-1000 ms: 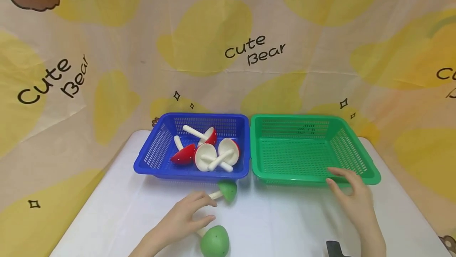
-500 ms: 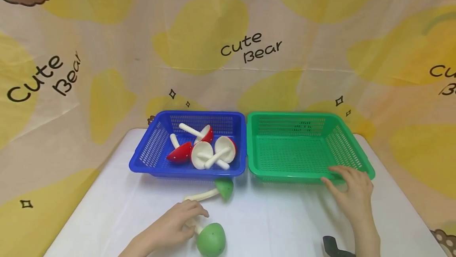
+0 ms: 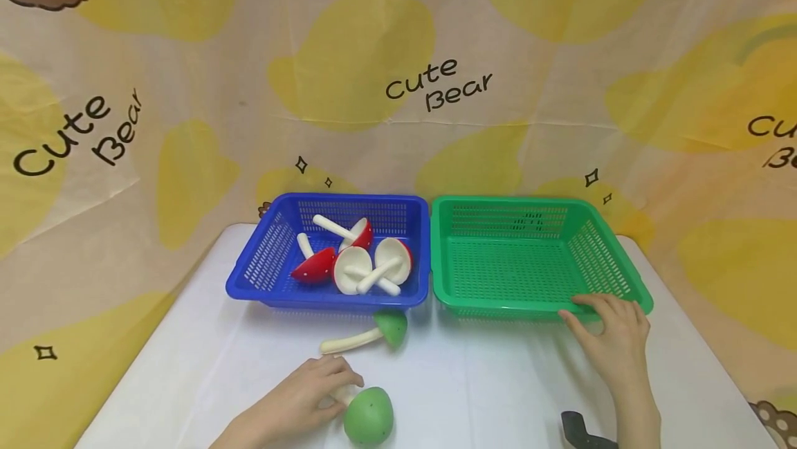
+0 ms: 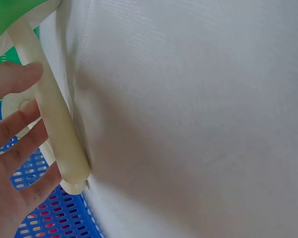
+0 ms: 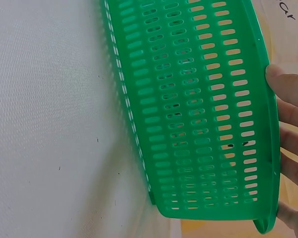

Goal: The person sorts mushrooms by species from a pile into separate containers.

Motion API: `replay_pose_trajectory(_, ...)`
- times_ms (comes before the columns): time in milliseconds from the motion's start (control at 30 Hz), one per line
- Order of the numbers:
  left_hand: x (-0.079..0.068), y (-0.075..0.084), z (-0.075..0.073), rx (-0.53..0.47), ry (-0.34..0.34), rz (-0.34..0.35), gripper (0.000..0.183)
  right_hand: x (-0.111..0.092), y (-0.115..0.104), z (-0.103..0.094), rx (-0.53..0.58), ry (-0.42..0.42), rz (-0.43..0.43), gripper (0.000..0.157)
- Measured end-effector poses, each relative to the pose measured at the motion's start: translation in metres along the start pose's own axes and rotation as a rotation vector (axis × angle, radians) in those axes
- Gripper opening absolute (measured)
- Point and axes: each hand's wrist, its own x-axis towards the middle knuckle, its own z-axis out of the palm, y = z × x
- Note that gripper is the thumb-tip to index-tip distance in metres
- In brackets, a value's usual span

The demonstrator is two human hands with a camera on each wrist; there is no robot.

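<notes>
My left hand [image 3: 299, 397] holds the pale stem of a green-capped toy mushroom [image 3: 369, 417] lying low over the table front. In the left wrist view the thumb lies on one side of the stem [image 4: 59, 124], with the fingers reaching behind it. Farther back, a second green-capped toy mushroom [image 3: 391, 329] lies with its stem pointing left. My right hand [image 3: 618, 349] is at the front right rim of the green basket [image 3: 510, 266], fingers loosely spread. In the right wrist view its thumb [image 5: 288, 82] overlaps the rim and the other fingers show beyond it.
Left of the green basket stands a blue basket [image 3: 264, 293] with several red-capped toy mushrooms [image 3: 314, 267] inside. Both baskets stand on a white-covered table [image 3: 473, 380] against a patterned cloth [image 3: 349, 68]. A black curved piece [image 3: 579, 429] shows beside the right forearm.
My left hand has moved down from beside the farther green mushroom to the nearer one's stem and closed on it. The right hand stays at the green basket's rim.
</notes>
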Motion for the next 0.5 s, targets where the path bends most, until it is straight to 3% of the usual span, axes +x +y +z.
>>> replay_pose_trajectory(233,-0.0013,-0.0031,0.0040,0.055,0.027,0.088,0.034,-0.0007,0.0013,0.0009,0.000,0.000,0.000,0.028)
replay_pose_trajectory(500,-0.0022,-0.0025,0.0059,0.081,0.061,0.124,0.036,-0.0017,0.0027,0.0021,0.001,0.002,-0.001,0.029)
